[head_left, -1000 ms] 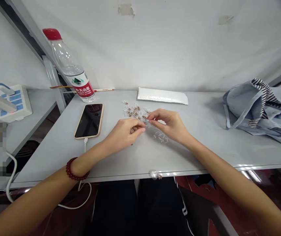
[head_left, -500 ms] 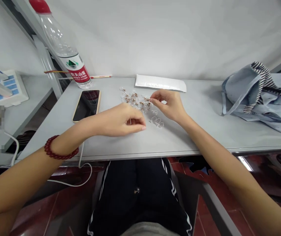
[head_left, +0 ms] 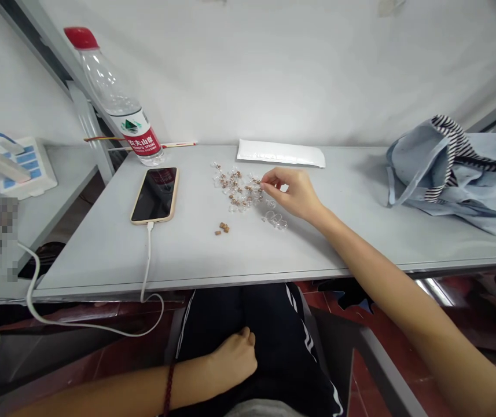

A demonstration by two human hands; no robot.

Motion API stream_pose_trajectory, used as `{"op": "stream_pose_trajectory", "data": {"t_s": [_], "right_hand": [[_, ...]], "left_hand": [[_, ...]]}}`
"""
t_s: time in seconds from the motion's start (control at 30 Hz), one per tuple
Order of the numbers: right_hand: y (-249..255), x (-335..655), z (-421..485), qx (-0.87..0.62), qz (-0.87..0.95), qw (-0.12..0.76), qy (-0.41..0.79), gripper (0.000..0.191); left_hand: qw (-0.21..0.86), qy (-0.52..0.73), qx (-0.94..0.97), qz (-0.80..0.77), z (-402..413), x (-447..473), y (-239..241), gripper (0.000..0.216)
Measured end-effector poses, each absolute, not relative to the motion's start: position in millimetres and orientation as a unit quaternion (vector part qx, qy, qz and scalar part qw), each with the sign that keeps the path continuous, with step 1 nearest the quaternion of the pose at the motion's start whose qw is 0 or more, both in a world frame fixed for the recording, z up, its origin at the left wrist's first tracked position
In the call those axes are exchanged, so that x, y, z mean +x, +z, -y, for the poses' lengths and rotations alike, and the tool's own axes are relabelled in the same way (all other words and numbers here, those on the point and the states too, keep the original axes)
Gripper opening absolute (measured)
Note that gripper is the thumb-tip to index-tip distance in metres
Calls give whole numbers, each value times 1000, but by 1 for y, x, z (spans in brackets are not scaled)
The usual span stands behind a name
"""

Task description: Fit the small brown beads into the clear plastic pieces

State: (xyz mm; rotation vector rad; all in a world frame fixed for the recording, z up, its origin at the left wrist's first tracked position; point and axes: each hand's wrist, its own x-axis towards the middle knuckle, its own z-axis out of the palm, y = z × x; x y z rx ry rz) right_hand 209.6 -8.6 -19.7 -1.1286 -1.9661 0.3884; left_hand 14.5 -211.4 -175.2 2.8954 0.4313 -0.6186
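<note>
Picking at the pile with one hand is the work here: the right hand (head_left: pixel 293 194) reaches in at 12 o'clock, its thumb and forefinger (head_left: pixel 263 184) pressed together at the pile's right edge. Whether they pinch a piece is too small to tell. The pile of clear plastic pieces (head_left: pixel 234 188), studded with brown bits, lies loosely spread on the gray table (head_left: pixel 187 266). Just toward 1 o'clock of it sits a small clump of clear pieces with no brown showing (head_left: pixel 275 220), close to the right wrist. A little pinch of loose brown bits (head_left: pixel 222 228) lies apart, nearer the person, below the pile.

The left hand (head_left: pixel 234 359) is off the table, resting at 6 o'clock on a thigh in dark track pants (head_left: pixel 213 313), fingers curled and nothing visible in them. A thin red cord (head_left: pixel 168 391) circles that wrist.

At 11 o'clock lie a phone (head_left: pixel 155 195) with its white cable (head_left: pixel 147 260) and a red-capped water bottle (head_left: pixel 120 98). A white packet (head_left: pixel 280 153) sits at 12 o'clock by the wall, a folded denim shirt (head_left: pixel 456 174) at 2 o'clock, and a power strip (head_left: pixel 24 168) at 10 o'clock.
</note>
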Motion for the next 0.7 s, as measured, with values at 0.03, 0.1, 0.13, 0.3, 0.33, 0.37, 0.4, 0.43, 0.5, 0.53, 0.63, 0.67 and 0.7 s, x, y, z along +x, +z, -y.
{"op": "stream_pose_trajectory", "data": {"t_s": [0.03,0.1,0.13,0.3,0.33,0.37,0.4,0.43,0.5,0.53,0.63,0.67,0.7], "right_hand": [[-20,209,9,-445,782,409,153,9],[-20,207,11,-436,788,408,149,9],[-20,206,11,-432,791,407,147,9],[-19,207,13,-432,792,400,162,9],[-17,207,14,-435,786,402,180,9],[-15,207,16,-436,778,403,208,10],[-12,206,20,-435,768,400,247,12],[-8,205,24,-428,758,395,294,15],[-1,201,32,-396,741,368,399,24],[2,199,37,-372,737,356,438,28],[5,195,43,-326,738,358,471,41],[5,195,43,-327,734,366,469,44],[3,196,42,-333,728,373,469,46]], "left_hand": [[75,-205,965,-143,212,14,-180,10],[72,-208,965,-146,213,17,-189,8],[69,-210,964,-145,213,19,-194,7],[79,-207,969,-107,217,29,-180,13],[99,-179,976,-78,215,28,-161,14],[119,-142,981,-58,209,25,-136,13],[134,-86,986,-52,200,22,-106,12],[154,-40,986,-47,186,19,-74,12],[180,37,982,-49,148,12,-11,15],[189,77,975,-93,126,9,15,20],[197,209,926,-244,64,4,58,17],[220,207,916,-264,48,4,61,17],[243,207,907,-276,36,4,60,18]]}}
